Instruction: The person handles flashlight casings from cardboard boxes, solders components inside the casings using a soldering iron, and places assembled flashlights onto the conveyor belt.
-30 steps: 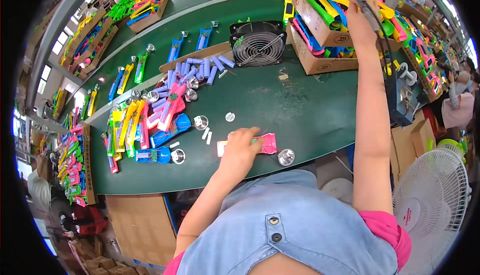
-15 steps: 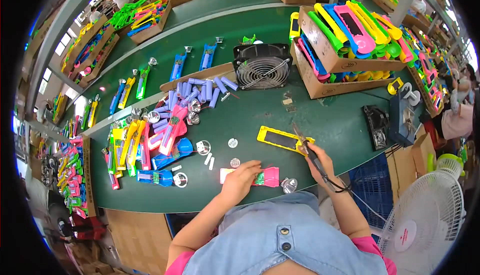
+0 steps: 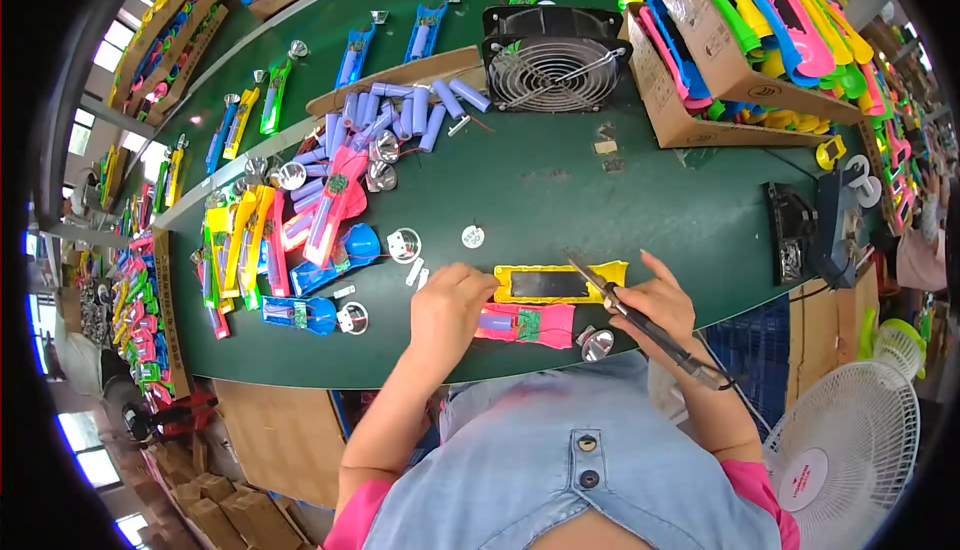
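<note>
Your left hand [image 3: 447, 305] covers the left end of the pink casing [image 3: 558, 327], and whether its fingertips pinch the yellow casing [image 3: 617, 271] or only touch it, you cannot tell. The soldering iron [image 3: 655, 334] hides a strip of that yellow casing near its right end and blocks part of your right hand [image 3: 675, 310]. The upper carton [image 3: 700, 35] conceals most of what the lower carton [image 3: 720, 132] holds. The bottom edge cuts off your denim garment [image 3: 500, 455].

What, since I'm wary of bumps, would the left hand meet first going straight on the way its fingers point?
The left hand would likely meet the nearest yellow case first; whether they touch now is unclear.
</note>
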### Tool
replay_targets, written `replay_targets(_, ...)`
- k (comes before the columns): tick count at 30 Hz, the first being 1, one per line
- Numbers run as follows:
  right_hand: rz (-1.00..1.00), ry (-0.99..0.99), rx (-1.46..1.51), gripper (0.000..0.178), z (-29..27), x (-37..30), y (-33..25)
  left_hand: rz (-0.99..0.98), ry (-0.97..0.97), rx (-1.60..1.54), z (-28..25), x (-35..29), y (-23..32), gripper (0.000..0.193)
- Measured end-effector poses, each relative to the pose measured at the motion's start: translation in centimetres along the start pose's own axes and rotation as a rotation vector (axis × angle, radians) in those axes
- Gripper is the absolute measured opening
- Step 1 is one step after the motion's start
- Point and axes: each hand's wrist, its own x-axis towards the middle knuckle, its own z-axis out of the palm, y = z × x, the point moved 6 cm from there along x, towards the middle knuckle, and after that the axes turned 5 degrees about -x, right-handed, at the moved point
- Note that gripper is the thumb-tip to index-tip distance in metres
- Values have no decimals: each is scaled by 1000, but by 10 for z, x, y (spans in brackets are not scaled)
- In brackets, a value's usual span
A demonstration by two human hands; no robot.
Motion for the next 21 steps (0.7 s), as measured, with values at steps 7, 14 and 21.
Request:
replay_targets(7,850,238,791,24,37,-18,27,110,-324,89,27,20,-6,3)
replay_targets(14,945,181,840,13,48,-18,40,189,-468,301,42,25,0,7)
replay_targets(21,971,113,850,14,54,-14,39,156,-462,292,45,23,-4,1)
